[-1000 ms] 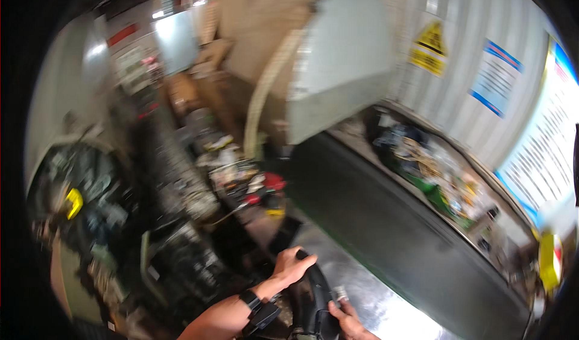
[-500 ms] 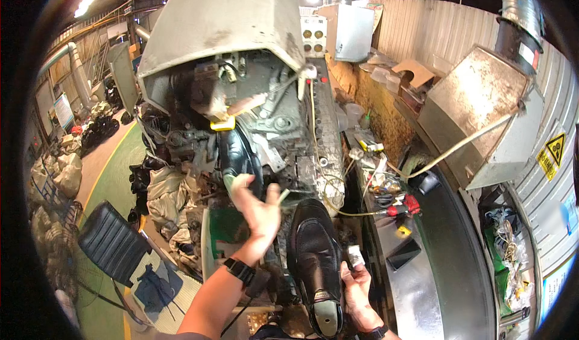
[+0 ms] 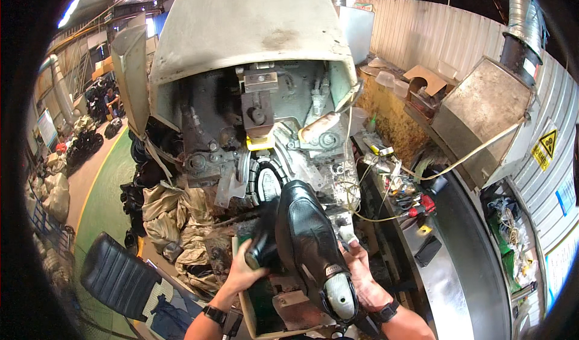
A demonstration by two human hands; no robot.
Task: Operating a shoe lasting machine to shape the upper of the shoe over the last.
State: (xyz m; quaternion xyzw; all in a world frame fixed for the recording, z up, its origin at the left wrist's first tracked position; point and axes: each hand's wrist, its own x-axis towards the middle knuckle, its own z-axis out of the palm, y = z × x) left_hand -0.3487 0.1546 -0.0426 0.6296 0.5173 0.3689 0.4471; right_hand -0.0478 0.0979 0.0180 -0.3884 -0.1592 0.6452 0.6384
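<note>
My left hand [image 3: 243, 273] is closed on the lower end of a dark shoe [image 3: 264, 234], which is smeared by motion. Beside it, a shiny black shoe [image 3: 310, 231] on a last leans with its toe toward the machine and its pale heel end toward me. My right hand [image 3: 360, 270] grips this shoe's right side; some fingers are hidden behind it. Something white [image 3: 345, 230] shows at that hand's fingertips; whether it is a finger cover or a loose piece I cannot make out. Ahead, the machine's shoe-shaped clamp [image 3: 269, 183] sits below a yellow pad [image 3: 260, 142].
A large pale hood [image 3: 253, 26] overhangs the machine. To the right runs a dark conveyor belt [image 3: 467, 249] beside a ledge with tools, including a red one [image 3: 422, 205]. A black chair [image 3: 117, 273] and beige cloth sacks [image 3: 181, 219] are at the left.
My left hand has drawn a shoe out of the machine toward me, uncovering the clamp. The shoe at my right hand has moved forward, its toe tilting left. My head view has shifted.
</note>
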